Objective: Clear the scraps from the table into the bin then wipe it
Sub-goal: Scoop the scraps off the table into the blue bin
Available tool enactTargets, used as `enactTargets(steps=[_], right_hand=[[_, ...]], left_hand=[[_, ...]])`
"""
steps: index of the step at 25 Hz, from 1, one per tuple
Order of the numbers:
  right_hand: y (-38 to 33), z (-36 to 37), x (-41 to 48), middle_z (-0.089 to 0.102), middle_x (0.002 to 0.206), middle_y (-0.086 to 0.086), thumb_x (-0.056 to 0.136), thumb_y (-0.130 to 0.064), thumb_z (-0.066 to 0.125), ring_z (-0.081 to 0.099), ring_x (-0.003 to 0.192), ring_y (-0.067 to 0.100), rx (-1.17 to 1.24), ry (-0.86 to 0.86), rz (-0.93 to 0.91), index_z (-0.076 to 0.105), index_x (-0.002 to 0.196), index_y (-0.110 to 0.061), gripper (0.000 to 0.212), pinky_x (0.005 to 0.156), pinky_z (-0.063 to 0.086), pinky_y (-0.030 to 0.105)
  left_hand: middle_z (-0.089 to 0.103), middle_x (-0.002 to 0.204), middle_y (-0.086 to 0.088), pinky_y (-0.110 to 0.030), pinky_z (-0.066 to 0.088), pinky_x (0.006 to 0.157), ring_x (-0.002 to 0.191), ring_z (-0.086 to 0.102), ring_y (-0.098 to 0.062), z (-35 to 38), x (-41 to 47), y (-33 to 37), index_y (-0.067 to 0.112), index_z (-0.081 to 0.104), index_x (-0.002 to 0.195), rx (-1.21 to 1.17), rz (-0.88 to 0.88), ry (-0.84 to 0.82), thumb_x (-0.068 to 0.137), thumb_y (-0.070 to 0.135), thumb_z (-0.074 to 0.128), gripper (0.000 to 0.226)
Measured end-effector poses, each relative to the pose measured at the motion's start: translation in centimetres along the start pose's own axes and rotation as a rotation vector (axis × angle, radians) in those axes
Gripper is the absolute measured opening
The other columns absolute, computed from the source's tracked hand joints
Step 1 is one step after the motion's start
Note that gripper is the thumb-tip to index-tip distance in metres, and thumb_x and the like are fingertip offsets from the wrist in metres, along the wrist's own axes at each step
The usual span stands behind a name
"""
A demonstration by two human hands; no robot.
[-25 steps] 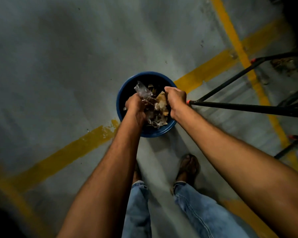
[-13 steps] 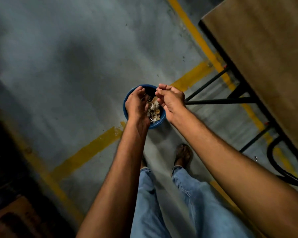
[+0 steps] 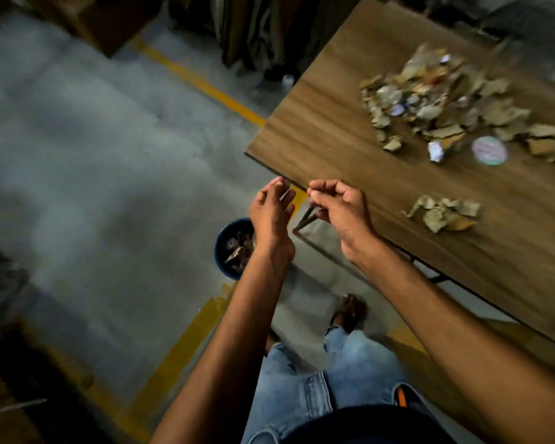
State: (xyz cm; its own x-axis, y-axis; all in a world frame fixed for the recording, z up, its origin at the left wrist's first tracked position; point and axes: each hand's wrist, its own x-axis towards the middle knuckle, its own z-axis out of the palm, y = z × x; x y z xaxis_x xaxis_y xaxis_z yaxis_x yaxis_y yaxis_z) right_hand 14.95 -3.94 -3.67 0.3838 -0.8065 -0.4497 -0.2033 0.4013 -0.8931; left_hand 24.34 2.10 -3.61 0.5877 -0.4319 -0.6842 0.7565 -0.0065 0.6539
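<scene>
Left hand (image 3: 271,213): over the floor beside the desk corner, fingers relaxed and spread, holding nothing.
Right hand (image 3: 337,209): just beside the left one, at the desk edge, fingers curled with the thumb against the fingertips; no scrap is visible in it.
Bin (image 3: 219,251): blue and round, on the floor below the left wrist, with scraps inside.
Desk (image 3: 334,139): a wooden top, to the right of both hands.
Far heap (image 3: 442,100): many dry, torn, leaf-like scraps in a wide loose pile, well apart from the hands.
Near heap (image 3: 442,213): a small crumpled bunch, near the right hand.
Round disc (image 3: 489,150): flat and pale, at the edge of the far heap.
Handling: probably very light, brittle and crumbly; the pieces will slip out of a loose grip.
Where to hold: I think it is better to scoop from both sides with cupped hands, pressing only gently.
Risk: crumbs may fall on the way to the bin.
</scene>
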Motion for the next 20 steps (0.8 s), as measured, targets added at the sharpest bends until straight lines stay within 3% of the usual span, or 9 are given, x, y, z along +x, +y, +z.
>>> enactTargets(steps=[3, 5, 9, 11, 14, 16, 17, 20], right_hand=[[0.3, -7.7, 0.2, 0.074, 0.091, -0.009, 0.088, -0.009, 0.069, 0.067, 0.085, 0.003, -0.240, 0.199, -0.195, 0.071, 0.088, -0.026, 0.017, 0.083, 0.052, 0.027], [1.9, -12.8, 0.6, 0.073, 0.102, -0.004, 0.082, -0.013, 0.072, 0.066, 0.102, 0.020, -0.528, 0.398, -0.278, 0.072, 0.097, -0.027, 0.020, 0.095, 0.050, 0.039], [6.4, -21.2, 1.4, 0.051, 0.144, 0.020, 0.076, -0.019, 0.077, 0.042, 0.137, 0.041, -0.812, 0.689, -0.154, 0.055, 0.138, -0.012, 0.067, 0.115, 0.026, 0.049], [7.4, -23.0, 3.1, 0.030, 0.160, 0.026, 0.084, -0.022, 0.072, 0.026, 0.149, 0.043, -0.829, 0.622, 0.002, 0.033, 0.155, -0.006, 0.083, 0.121, 0.014, 0.049], [6.9, -24.0, 7.1, 0.010, 0.168, 0.023, 0.097, -0.030, 0.045, 0.008, 0.156, 0.041, -0.812, 0.376, 0.031, 0.016, 0.160, -0.004, 0.075, 0.126, 0.004, 0.045], [5.3, -24.8, 9.5, 0.019, 0.166, 0.023, 0.094, -0.031, 0.036, 0.017, 0.155, 0.038, -0.740, 0.276, -0.100, 0.023, 0.159, -0.002, 0.072, 0.127, 0.010, 0.043], [4.2, -25.4, 10.3, 0.027, 0.164, 0.023, 0.095, -0.025, 0.043, 0.023, 0.154, 0.036, -0.640, 0.283, -0.149, 0.030, 0.157, -0.002, 0.067, 0.127, 0.016, 0.042], [2.0, -29.6, 12.5, 0.051, 0.148, 0.022, 0.087, -0.009, 0.067, 0.045, 0.139, 0.035, -0.489, 0.506, -0.320, 0.052, 0.143, -0.002, 0.058, 0.119, 0.033, 0.042]], left_hand=[[0.069, 0.087, 0.002, -0.017, 0.050, 0.066, 0.079, 0.067, -0.011, 5.7, -1.8, -3.0, 0.021, 0.066, 0.094, 0.090, 0.012, -0.146, 0.101, 0.011, 0.059, 0.014], [0.069, 0.091, 0.000, -0.015, 0.050, 0.064, 0.080, 0.066, -0.011, 8.3, -2.1, -6.0, 0.021, 0.066, 0.096, 0.143, -0.044, -0.235, 0.101, 0.013, 0.061, 0.011], [0.068, 0.090, 0.000, -0.019, 0.054, 0.068, 0.080, 0.066, -0.012, 12.6, -2.7, -13.7, 0.020, 0.065, 0.103, 0.279, -0.220, -0.269, 0.100, 0.010, 0.061, 0.011], [0.070, 0.083, 0.000, -0.021, 0.054, 0.070, 0.079, 0.065, -0.014, 14.6, -2.3, -16.5, 0.018, 0.066, 0.100, 0.306, -0.225, -0.269, 0.100, 0.003, 0.057, 0.017], [0.075, 0.081, 0.002, -0.023, 0.055, 0.080, 0.082, 0.068, -0.013, 18.2, -1.3, -18.0, 0.015, 0.069, 0.104, 0.283, -0.222, -0.331, 0.100, 0.000, 0.051, 0.023], [0.076, 0.087, 0.001, -0.025, 0.054, 0.085, 0.084, 0.068, -0.012, 21.2, -0.6, -18.1, 0.012, 0.066, 0.116, 0.280, -0.178, -0.369, 0.101, 0.000, 0.051, 0.025], [0.075, 0.092, 0.002, -0.022, 0.054, 0.083, 0.086, 0.068, -0.010, 22.4, -0.2, -17.9, 0.011, 0.063, 0.123, 0.302, -0.122, -0.386, 0.101, -0.001, 0.052, 0.028], [0.071, 0.108, 0.007, -0.013, 0.053, 0.080, 0.094, 0.069, 0.000, 25.0, 0.4, -16.7, 0.009, 0.058, 0.132, 0.471, 0.110, -0.396, 0.099, -0.003, 0.058, 0.035]])
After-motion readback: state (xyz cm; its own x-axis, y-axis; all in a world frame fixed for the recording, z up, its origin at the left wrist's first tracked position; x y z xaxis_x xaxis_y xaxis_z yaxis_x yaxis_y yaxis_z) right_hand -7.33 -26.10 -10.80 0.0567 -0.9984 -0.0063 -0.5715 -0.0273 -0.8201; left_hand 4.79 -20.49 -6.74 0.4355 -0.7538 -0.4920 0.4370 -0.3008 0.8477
